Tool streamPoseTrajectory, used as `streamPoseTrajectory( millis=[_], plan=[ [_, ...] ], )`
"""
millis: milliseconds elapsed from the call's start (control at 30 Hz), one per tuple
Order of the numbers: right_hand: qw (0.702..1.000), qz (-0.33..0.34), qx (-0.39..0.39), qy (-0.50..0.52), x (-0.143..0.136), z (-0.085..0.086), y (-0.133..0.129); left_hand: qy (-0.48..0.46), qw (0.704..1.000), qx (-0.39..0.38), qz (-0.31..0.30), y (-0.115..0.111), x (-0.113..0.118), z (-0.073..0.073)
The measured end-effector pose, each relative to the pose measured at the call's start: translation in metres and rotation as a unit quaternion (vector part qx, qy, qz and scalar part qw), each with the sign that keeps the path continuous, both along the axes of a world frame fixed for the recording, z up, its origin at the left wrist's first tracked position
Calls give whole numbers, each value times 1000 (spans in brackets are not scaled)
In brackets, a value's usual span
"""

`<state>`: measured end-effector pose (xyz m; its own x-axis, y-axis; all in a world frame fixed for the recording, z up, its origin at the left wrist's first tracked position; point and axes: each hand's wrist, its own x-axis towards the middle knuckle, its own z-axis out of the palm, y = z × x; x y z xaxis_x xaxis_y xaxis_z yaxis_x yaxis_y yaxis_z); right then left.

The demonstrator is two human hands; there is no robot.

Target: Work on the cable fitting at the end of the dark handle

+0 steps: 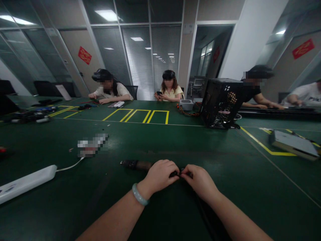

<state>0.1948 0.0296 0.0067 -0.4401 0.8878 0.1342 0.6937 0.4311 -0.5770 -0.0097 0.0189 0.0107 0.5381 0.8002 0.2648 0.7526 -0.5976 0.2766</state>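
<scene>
One green table [62, 214] sits under our left hand [163, 174] and right hand [202, 182], which pinch a small dark thing [174, 174], mostly hidden, between them. Beside the left lies a dark tool [136, 165] with a shiny tip. Farther off, a big black box [218, 103] hides part of a person [262, 99] near glass walls [137, 50].

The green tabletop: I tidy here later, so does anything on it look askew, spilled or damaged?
No spill shows on the green tabletop. The flat grey box at the right looks askew, slanting over a yellow tape line. The small dark piece between left hand and right hand is too hidden to judge.
</scene>
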Motion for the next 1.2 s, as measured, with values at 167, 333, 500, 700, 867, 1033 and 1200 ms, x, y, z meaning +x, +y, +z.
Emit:
streamPoseTrajectory(
  millis=[167,333,500,700,867,1033,1200],
  plan=[
    [999,3,-45,24,-2,-1,-2,2,1000,5,1,0,1,-1],
    [989,-16,-145,30,1,-6,0,0,1000,9,12,0,2,-1],
    [987,3,-157,45,3,-5,1,0,1000,6,16,0,2,-2],
    [990,-3,-134,36,5,-6,6,0,1000,4,6,2,1,-3],
    [990,3,-133,37,6,-9,9,4,1000,-1,29,2,1,-3],
    [991,7,-132,37,5,-10,10,9,1000,5,16,3,-1,-6],
    [991,17,-126,43,5,-11,10,-3,1000,9,2,3,-2,-7]
  ],
)
